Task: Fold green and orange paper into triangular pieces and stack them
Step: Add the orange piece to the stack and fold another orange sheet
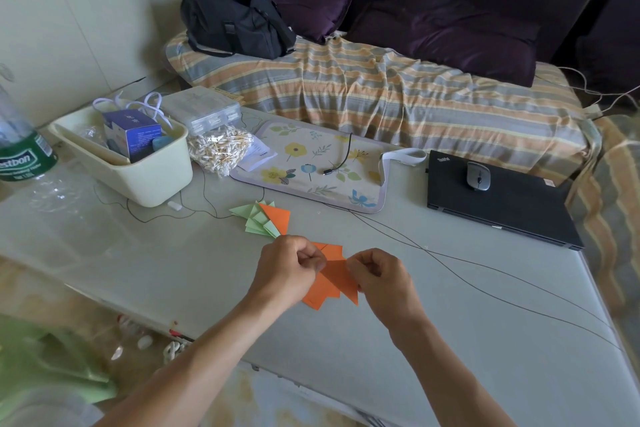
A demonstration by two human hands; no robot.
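My left hand (287, 265) and my right hand (377, 274) meet over the near middle of the worktop (485, 340), each with its fingers curled in and pinching the orange paper (334, 282) between them. My left thumb and fingers nip its left part; my right fingers nip its upper right edge. The paper is partly folded, with several pointed corners sticking out below my hands toward me. I cannot tell whether it rests on the worktop or is lifted just off it.

Just beyond my left hand lies the stack of folded triangles (265, 220): pale green pieces fanned out with one orange triangle on top at its right side. It is apart from the paper I hold.

Farther beyond my hands lies a floral mat (311, 166) with a short black cable (341, 159) on it. Beyond and to the right of my right hand sits a closed black laptop (498, 201) with a grey mouse (478, 176) on its lid. Beyond and to the left of my left hand stands a cream plastic bin (138, 173) holding a blue box (133, 135), with a bag of cotton swabs (221, 147) beside it. Thin dark wires (485, 284) run across the worktop to the right of my right hand.
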